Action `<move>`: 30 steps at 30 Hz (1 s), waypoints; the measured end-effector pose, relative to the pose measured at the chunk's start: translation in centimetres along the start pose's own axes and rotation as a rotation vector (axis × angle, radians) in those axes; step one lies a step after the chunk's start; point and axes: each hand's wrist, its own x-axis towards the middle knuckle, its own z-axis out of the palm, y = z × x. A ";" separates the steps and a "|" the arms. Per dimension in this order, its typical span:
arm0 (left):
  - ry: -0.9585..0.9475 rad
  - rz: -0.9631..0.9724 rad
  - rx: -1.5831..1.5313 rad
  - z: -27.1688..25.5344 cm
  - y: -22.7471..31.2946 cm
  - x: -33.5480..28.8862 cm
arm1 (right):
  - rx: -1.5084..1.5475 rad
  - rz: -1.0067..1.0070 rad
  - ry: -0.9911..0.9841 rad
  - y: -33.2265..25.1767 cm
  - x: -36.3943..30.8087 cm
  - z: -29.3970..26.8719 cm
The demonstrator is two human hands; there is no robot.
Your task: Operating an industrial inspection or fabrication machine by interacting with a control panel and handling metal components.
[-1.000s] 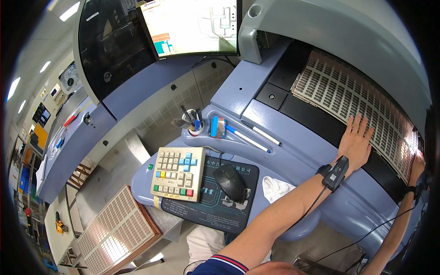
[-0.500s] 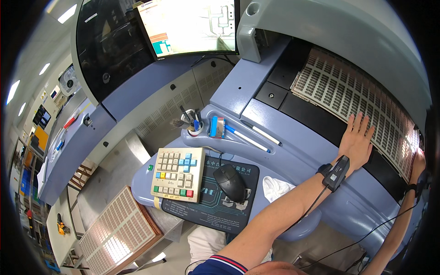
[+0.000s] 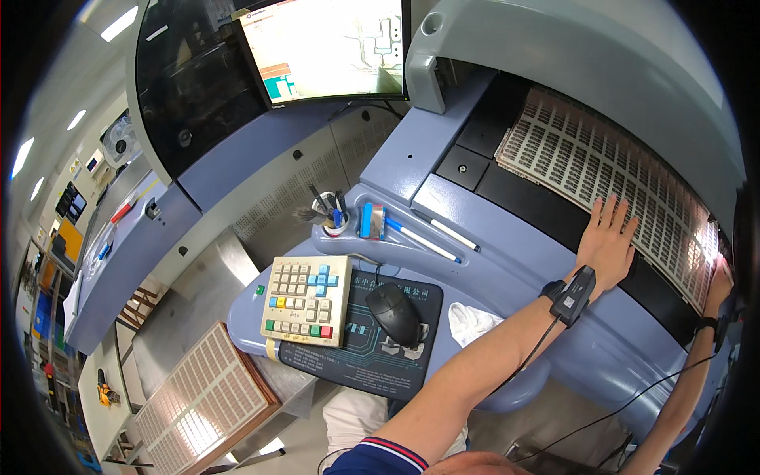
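A wide copper-coloured printed circuit panel (image 3: pixel 582 158) with rows of small dark patterns lies on the black bed of a machine, under its grey hood. My left hand (image 3: pixel 606 249) rests palm down at the panel's near edge, its fingers stretched and spread, with the fingertips over the panel. At the panel's right end is my right hand (image 3: pixel 719 289), seen foreshortened close to the rim of the picture. Its fingers appear extended against the panel's corner, and part of them is hard to make out. Each wrist wears a black strapped device with a cable.
On the blue console stand a keypad (image 3: pixel 307 301), a black mouse (image 3: pixel 393 315) on a mat (image 3: pixel 356 372), a pen cup (image 3: pixel 334 222), marker pens (image 3: pixel 423 241) and a white cloth (image 3: pixel 473 324). More panels (image 3: pixel 202 404) lie stacked at lower left. A lit monitor (image 3: pixel 324 51) hangs above.
The view has shifted slightly, moving the console and panel a little to the left in the picture. Both hands keep nearly the same places at the panel's edges.
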 end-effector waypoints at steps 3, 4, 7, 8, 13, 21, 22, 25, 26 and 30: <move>-0.011 -0.002 0.001 0.0 -0.2 -0.1 | 0.231 0.343 -0.069 -3.3 -0.5 -1.3; -0.011 0.001 -0.007 -0.1 -0.1 -0.1 | 0.219 0.368 -0.086 -3.5 -0.4 -1.8; -0.013 0.004 -0.045 0.3 0.4 0.1 | 0.102 0.321 -0.038 -2.7 -0.6 -2.2; -0.021 0.011 -0.061 0.3 0.1 0.1 | 0.085 0.331 -0.036 -2.8 -0.6 -1.5; -0.060 0.063 0.034 -1.6 -0.5 0.8 | -0.225 -0.085 0.105 -0.5 0.1 -1.2; 0.257 -0.235 0.490 -7.6 -10.7 1.5 | 0.099 0.416 0.110 -5.4 -1.3 -1.5; 0.227 -0.313 0.591 -8.9 -12.7 0.9 | 0.129 0.415 0.114 -6.2 -1.2 -0.9; 0.090 -0.498 0.360 -10.1 -13.8 -0.6 | -0.045 0.182 0.187 -2.6 -0.3 -1.1; 0.061 -0.484 0.309 -10.5 -13.9 -0.8 | -0.159 0.096 0.164 -2.5 -0.3 -0.8; 0.063 -0.556 0.250 -11.0 -13.7 -0.5 | 0.100 0.234 0.200 -4.2 -0.8 0.4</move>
